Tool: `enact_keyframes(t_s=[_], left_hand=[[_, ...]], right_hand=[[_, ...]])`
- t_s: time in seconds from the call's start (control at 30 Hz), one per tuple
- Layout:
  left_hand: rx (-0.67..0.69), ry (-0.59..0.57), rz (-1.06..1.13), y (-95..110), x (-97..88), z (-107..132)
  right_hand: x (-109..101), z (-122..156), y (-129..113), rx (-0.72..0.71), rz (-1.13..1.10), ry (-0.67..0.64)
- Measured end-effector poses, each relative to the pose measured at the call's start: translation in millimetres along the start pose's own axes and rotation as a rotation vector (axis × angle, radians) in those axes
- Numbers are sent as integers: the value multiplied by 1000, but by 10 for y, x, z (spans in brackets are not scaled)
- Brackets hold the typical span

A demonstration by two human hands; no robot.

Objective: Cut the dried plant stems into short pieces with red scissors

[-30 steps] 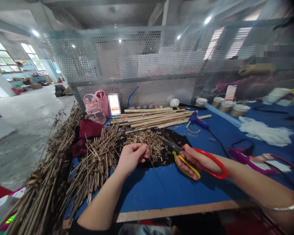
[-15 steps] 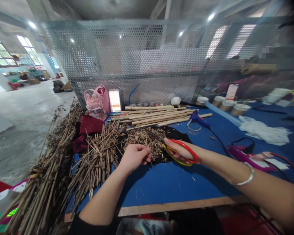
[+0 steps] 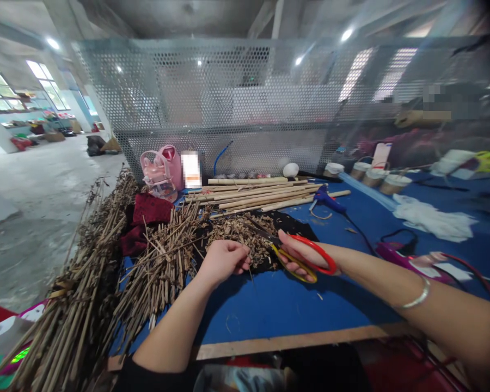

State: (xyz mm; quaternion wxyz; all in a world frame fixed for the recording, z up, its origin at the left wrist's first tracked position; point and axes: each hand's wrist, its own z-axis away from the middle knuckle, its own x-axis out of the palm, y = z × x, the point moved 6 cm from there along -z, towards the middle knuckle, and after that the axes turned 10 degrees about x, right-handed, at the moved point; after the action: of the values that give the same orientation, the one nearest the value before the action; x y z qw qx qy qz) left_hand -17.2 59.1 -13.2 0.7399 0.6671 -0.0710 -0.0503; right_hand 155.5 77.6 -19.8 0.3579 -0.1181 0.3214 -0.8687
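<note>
My left hand point(image 3: 222, 260) is closed in a pinch on a thin dry twig point(image 3: 250, 270) at the near edge of a heap of chopped twig bits point(image 3: 240, 231) lying on a black cloth point(image 3: 298, 225). My right hand point(image 3: 300, 253) grips a pair of scissors point(image 3: 302, 255) with a red and a yellow handle, its blades pointing left toward the twig. A silver bangle point(image 3: 416, 296) sits on my right wrist. Both hands are above the blue table top point(image 3: 286, 307).
Bundles of dry brown stalks point(image 3: 90, 283) cover the table's left side, with a dark red cloth point(image 3: 147, 215). Pale bamboo sticks point(image 3: 261, 196), a blue glue gun point(image 3: 330, 200), a pink bottle point(image 3: 163, 171), white cups point(image 3: 375, 177), white cloth point(image 3: 433, 220) and a perforated metal screen point(image 3: 245, 103) lie behind.
My right hand has brought the scissors leftward and up to the heap beside my left hand. The left hand has stayed in place, pinching the twig.
</note>
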Motion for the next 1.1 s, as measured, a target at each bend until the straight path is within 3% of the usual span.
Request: enact_keyframes(t_s=[0.13,0.33,0.47,0.67,0.83,0.97,1.1], left_hand=[[16,-55,-18,5,38,17],[-7,-27,-11,-31,19,-1],[0,2,22,-13,-20,-14],[52,87,123,84,-85,-16],[67,28,145,100,-33,-3],[15,-100,76,44,61,18],[3,-93,24,-8,58,-3]], right_hand=[[2,5,-73,-7,69,97],[-27,17,-104,-11,144,225],[-60,47,-76,-42,98,193],[6,214,-99,-33,-14,-2],[65,258,-133,-40,77,-43],[90,151,-159,-41,89,-23],[45,39,-146,16,137,100]])
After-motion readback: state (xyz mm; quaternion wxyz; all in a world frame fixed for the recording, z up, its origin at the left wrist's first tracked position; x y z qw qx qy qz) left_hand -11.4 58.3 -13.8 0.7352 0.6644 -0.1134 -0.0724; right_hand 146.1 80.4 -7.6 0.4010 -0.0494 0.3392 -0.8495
